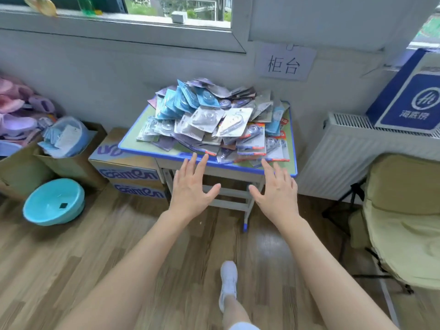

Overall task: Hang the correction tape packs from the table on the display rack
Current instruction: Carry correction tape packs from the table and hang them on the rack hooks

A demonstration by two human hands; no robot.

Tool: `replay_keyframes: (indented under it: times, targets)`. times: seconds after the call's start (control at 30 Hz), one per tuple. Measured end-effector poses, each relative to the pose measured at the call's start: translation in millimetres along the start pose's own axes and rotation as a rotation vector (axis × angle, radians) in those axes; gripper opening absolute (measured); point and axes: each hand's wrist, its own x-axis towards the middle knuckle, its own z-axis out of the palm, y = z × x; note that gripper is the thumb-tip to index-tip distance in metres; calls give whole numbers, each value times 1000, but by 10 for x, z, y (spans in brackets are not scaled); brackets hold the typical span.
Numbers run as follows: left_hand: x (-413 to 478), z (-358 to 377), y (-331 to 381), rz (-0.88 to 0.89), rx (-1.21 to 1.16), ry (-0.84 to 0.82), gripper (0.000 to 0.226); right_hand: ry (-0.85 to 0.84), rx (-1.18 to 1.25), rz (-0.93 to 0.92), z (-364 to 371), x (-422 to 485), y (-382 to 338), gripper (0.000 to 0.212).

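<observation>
Both hands out, left hand (190, 186) and right hand (276, 189), fingers spread and holding nothing (2 bare palms down), before the correction tape packs (214, 120) heaped on the desk (133, 145).

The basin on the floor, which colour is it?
Turquoise; the basin shows best in the head view.

The near edge of the surface (147, 151) is bare. Boxes (128, 172) stand just left of it, a radiator (345, 148) just right, and the wall (95, 79) behind.
</observation>
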Motion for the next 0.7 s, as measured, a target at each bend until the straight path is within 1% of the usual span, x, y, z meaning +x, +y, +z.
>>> replay_keyframes:
  times: [0.3,0.43,0.57,0.7]
  targets:
    - [1554,41,-231,-46,-8,3,75,-51,81,-31,108,1722,-252,70]
    - [2023,101,-339,-99,-7,-53,77,-111,132,-28,233,2199,-397,73]
    - [2444,228,-461,-128,12,-97,72,-192,52,-28,399,2531,-547,73]
    - [2762,378,-577,-76,73,-155,69,-199,-50,52,543,2736,-671,71]
